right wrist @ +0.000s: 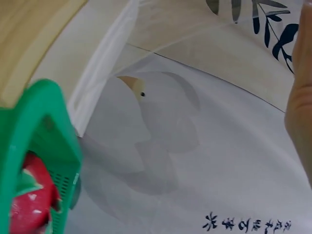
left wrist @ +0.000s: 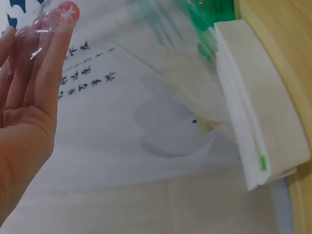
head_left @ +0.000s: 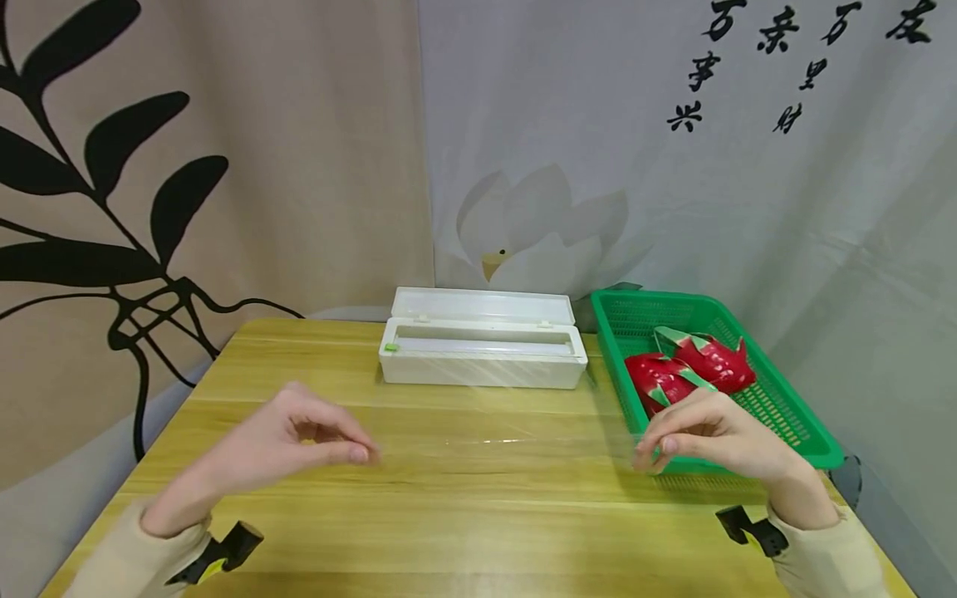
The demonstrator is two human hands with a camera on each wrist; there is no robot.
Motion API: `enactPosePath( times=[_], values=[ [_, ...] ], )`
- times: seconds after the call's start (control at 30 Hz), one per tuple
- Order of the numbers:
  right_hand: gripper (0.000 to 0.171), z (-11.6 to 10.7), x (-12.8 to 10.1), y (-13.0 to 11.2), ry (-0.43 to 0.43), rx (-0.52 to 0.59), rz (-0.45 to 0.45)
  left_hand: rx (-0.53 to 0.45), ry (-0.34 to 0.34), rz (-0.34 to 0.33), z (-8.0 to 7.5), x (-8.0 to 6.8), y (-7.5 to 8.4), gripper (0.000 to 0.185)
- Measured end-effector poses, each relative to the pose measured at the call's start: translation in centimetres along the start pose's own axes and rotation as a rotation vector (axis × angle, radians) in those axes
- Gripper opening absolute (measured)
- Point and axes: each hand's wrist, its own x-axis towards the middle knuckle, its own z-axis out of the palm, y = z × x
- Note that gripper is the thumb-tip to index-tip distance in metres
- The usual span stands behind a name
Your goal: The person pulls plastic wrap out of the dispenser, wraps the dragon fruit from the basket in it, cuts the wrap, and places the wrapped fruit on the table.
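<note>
A sheet of clear cling film (head_left: 508, 441) stretches from a white film dispenser box (head_left: 486, 374) toward me, its front edge running between both hands. My left hand (head_left: 314, 436) pinches the film's left end between thumb and fingers. At the other end, my right hand (head_left: 706, 436) pinches the right side, just in front of the green basket. The box lid (head_left: 482, 306) stands raised at the back, and a film roll lies inside. In the left wrist view, wrinkled film covers the left fingertips (left wrist: 66, 22). Most of the right hand falls outside the right wrist view.
A green plastic basket (head_left: 800, 407) stands at the right of the wooden table (head_left: 449, 531), holding two red dragon fruits (head_left: 714, 361) with green tips. Its near-left corner sits close to my right hand. Printed curtains (head_left: 538, 124) hang behind the table.
</note>
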Motion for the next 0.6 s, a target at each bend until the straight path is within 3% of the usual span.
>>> enactPosePath(
  times=[0.5, 0.6],
  values=[
    [0.04, 1.8, -2.4, 3.3, -0.151, 0.184, 0.111, -0.279, -0.2, 0.038, 1.7, -1.8, -3.8, 0.02],
    [0.04, 2.1, -2.9, 4.1, -0.17, 0.228, 0.142, -0.329, -0.224, -0.052, 2.2, -2.1, -4.5, 0.019]
  ],
)
